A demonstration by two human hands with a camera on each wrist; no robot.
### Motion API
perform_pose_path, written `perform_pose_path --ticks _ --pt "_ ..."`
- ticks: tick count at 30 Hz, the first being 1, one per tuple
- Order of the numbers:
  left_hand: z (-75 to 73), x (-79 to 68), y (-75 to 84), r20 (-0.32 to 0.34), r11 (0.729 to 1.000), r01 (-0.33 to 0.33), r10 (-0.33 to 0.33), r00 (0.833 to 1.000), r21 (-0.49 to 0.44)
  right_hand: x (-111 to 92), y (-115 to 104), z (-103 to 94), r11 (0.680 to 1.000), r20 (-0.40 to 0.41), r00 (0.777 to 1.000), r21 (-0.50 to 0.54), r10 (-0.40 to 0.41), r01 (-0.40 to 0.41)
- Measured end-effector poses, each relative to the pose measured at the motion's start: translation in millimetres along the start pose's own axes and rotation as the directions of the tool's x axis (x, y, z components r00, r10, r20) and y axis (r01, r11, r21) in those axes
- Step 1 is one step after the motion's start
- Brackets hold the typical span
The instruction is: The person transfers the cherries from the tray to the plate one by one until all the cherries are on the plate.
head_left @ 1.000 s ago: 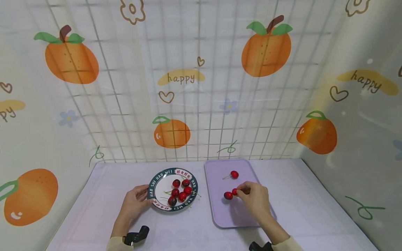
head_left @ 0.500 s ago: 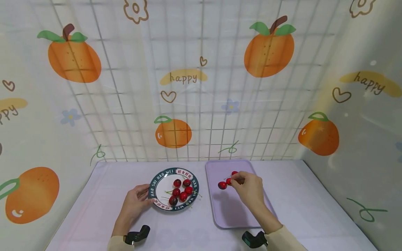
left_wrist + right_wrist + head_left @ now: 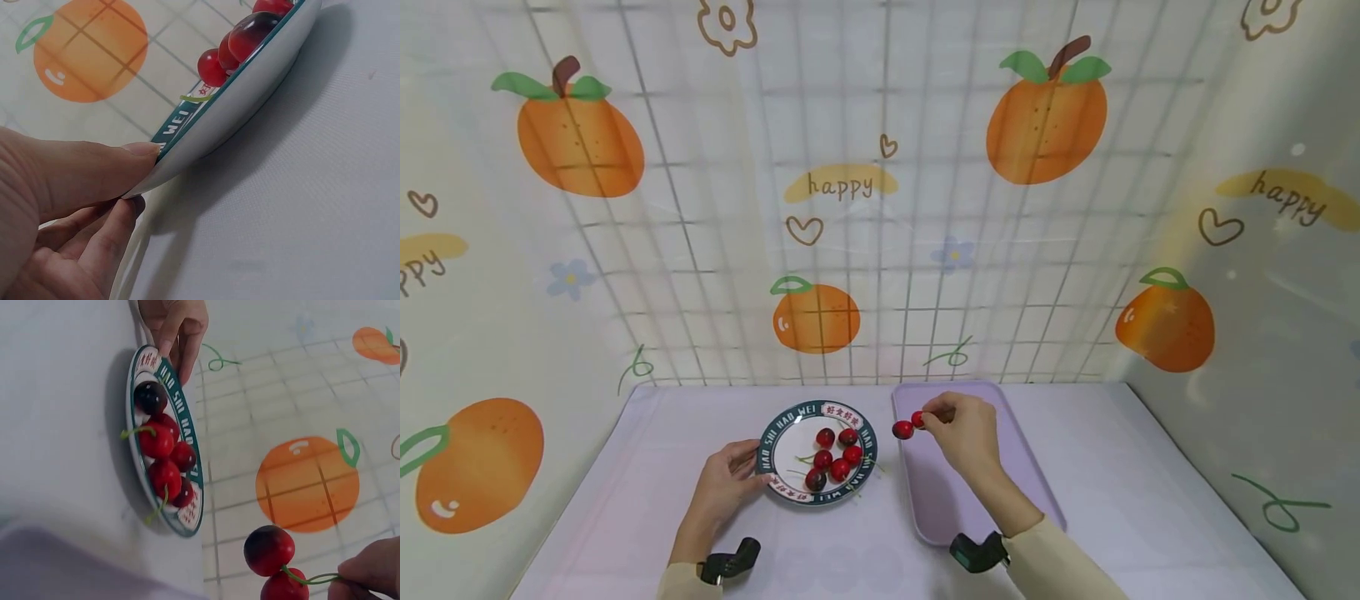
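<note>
My left hand (image 3: pixel 721 487) grips the left rim of a round white plate (image 3: pixel 786 442) with a dark green lettered border; in the left wrist view its thumb (image 3: pixel 106 165) lies on the rim and fingers are beneath. Several red and dark cherries (image 3: pixel 840 470), some with green stems, lie on the plate. With thumb and finger, my right hand (image 3: pixel 966 437) pinches the green stems (image 3: pixel 312 579) of two cherries. One is dark and red (image 3: pixel 269 550), the other red (image 3: pixel 284 586). They hang over the left edge of the purple tray (image 3: pixel 943 508), apart from the plate.
Plate and tray lie side by side on a white-covered table (image 3: pixel 1135 500), with a gap between them. A printed curtain (image 3: pixel 917 275) with oranges and a grid stands behind and along the sides. Whatever lies behind the right hand on the tray is hidden.
My right hand has lifted the two cherries off the tray and carried them left and away from me, toward the plate. A third tray cherry is now hidden from view. The left hand keeps its hold.
</note>
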State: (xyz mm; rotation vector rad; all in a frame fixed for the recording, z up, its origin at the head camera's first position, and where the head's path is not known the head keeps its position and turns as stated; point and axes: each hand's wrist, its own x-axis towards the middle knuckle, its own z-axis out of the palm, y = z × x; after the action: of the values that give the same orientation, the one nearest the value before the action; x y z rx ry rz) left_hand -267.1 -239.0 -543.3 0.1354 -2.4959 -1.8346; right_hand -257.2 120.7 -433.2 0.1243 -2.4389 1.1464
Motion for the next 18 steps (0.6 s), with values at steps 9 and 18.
perform_pose_path --ticks 9,18 --pt "1.0 3.2 -5.1 -0.008 1.000 0.008 -0.008 1.000 0.007 5 -20 23.1 0.999 0.008 1.000 0.026 -0.024 0.024" --pt "0.9 1.0 -0.4 0.004 1.000 0.003 -0.003 1.000 -0.009 7 -40 43.2 0.998 0.026 0.999 0.044 -0.036 0.035"
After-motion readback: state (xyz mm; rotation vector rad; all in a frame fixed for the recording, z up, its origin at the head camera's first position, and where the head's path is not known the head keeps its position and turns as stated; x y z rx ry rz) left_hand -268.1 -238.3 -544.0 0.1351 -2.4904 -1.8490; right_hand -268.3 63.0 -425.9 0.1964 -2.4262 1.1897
